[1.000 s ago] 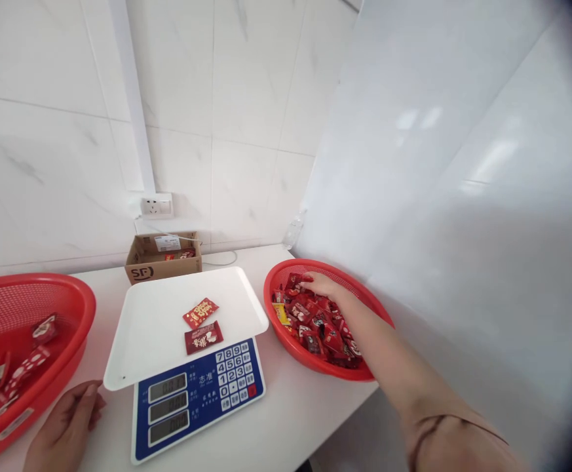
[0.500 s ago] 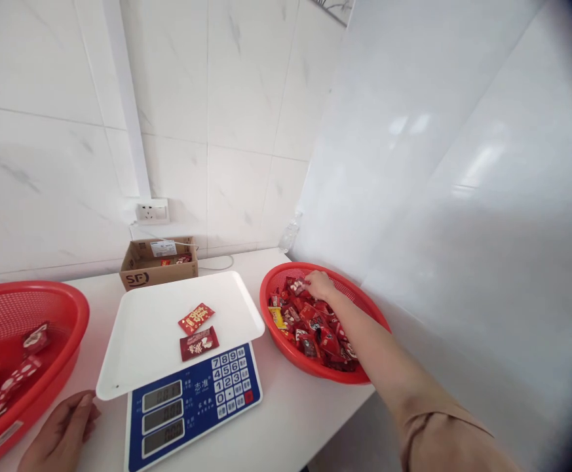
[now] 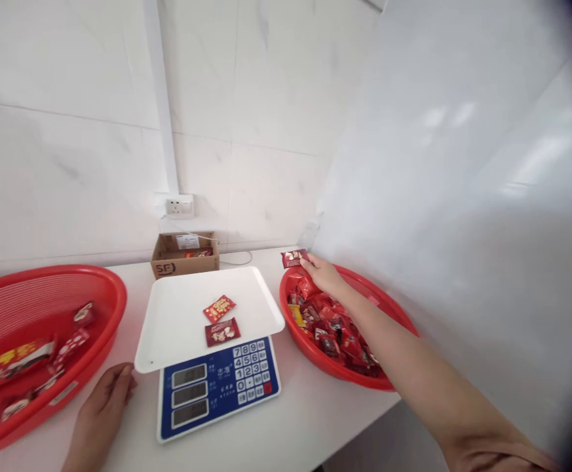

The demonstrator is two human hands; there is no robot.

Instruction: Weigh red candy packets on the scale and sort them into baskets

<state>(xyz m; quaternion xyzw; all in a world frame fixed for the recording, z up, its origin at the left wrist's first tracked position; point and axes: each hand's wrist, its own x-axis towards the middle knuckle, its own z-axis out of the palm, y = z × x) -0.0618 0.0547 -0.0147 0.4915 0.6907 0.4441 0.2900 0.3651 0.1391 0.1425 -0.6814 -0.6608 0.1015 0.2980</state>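
My right hand [image 3: 323, 274] pinches a dark red candy packet [image 3: 294, 258] by its edge, just above the far rim of the right red basket [image 3: 310, 354]. Below it, the basket holds a heap of red-wrapped candies [image 3: 332, 328] and a yellow one [image 3: 297, 314]. Curled on the table beside the scale, my left hand [image 3: 103, 406] has its fingers closed, with nothing seen in them. Between the hands stands a digital scale [image 3: 221, 419] with a white tray [image 3: 177, 308]. Two packets lie on that tray, a bright red one [image 3: 219, 307] and a dark red one [image 3: 223, 332].
At the left stands another red basket [image 3: 118, 298] with several wrapped packets inside. A small cardboard box [image 3: 187, 265] with a few red packets sits behind the scale, below a wall socket [image 3: 179, 207]. A pale panel [image 3: 438, 229] rises along the right side.
My right hand has lifted a dark red candy packet out of the heap to above the basket's far rim. The view has shifted, so things appear farther right. My left hand stays curled.
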